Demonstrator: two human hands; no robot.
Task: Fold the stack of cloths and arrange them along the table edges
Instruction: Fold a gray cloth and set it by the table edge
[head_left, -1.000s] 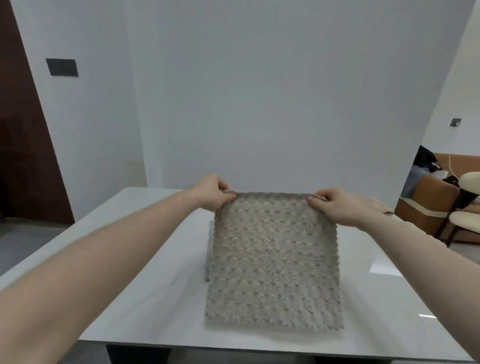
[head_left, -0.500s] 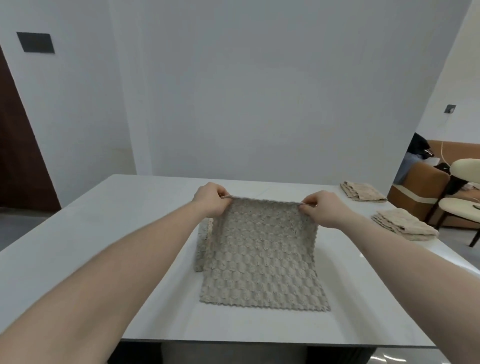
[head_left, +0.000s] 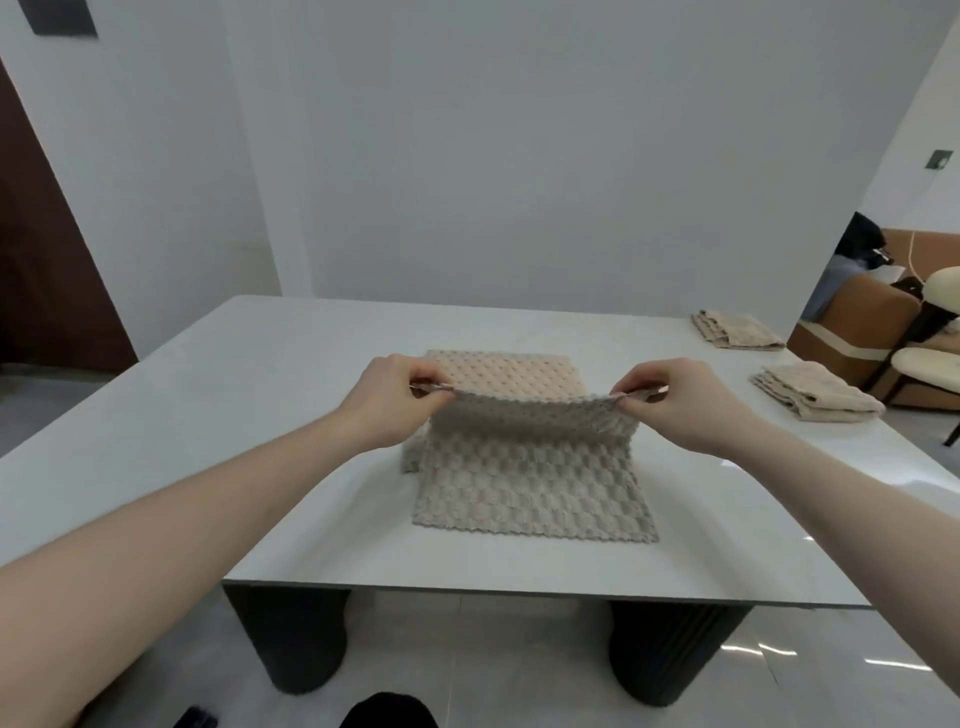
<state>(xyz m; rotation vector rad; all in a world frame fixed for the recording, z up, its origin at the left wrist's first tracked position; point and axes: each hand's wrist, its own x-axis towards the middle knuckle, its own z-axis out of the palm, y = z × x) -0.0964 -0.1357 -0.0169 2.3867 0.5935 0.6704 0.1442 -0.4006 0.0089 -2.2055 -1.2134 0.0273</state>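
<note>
both hands are pinching the far corners of the cloth (head_left: 530, 488) right now, the left hand (head_left: 396, 399) nipping one corner between thumb and fingertips, the right hand (head_left: 670, 400) doing the same at the other, and the top edge is sagging between them while the near edge is lying on the table (head_left: 249, 395) close to the front. it is looking soft, light and floppy, a bumpy plush weave that is going to drape and grip itself rather than slide, so corners seem the place to be holding it for a clean fold. behind it the stack of cloths (head_left: 498, 371) is sitting flat mid-table, partly hidden by the raised one. two folded cloths, the far folded cloth (head_left: 737, 328) and the near folded cloth (head_left: 815, 396), are already lying along the right edge, well apart from the hands. nothing is blocking the fold; chairs (head_left: 930, 364) are standing just past that right edge.
</note>
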